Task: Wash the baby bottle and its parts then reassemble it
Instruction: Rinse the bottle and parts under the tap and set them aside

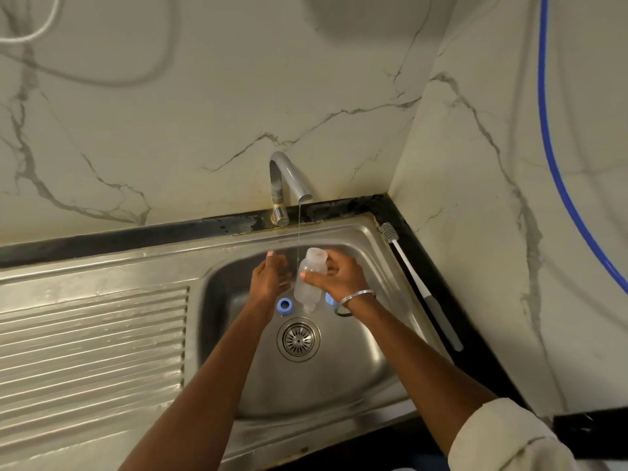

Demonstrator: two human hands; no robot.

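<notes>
My right hand (334, 275) grips a clear baby bottle (308, 282) over the steel sink (356, 368), its open mouth tilted up toward the tap. A thin stream of water falls from the tap (289, 180) just left of the bottle's neck. My left hand (270, 275) is beside the bottle on its left, fingers relaxed and holding nothing. A blue ring (284, 305) lies on the sink floor below my left hand. Another blue part (330, 298) shows behind my right wrist, mostly hidden. A small clear part (309, 307) lies under the bottle's base.
A bottle brush (413, 277) with a white and grey handle lies along the sink's right rim. The drain strainer (298, 339) is in the middle of the basin. A ribbed draining board (91, 341) stretches to the left. Marble walls close the corner; a blue hose (557, 178) hangs right.
</notes>
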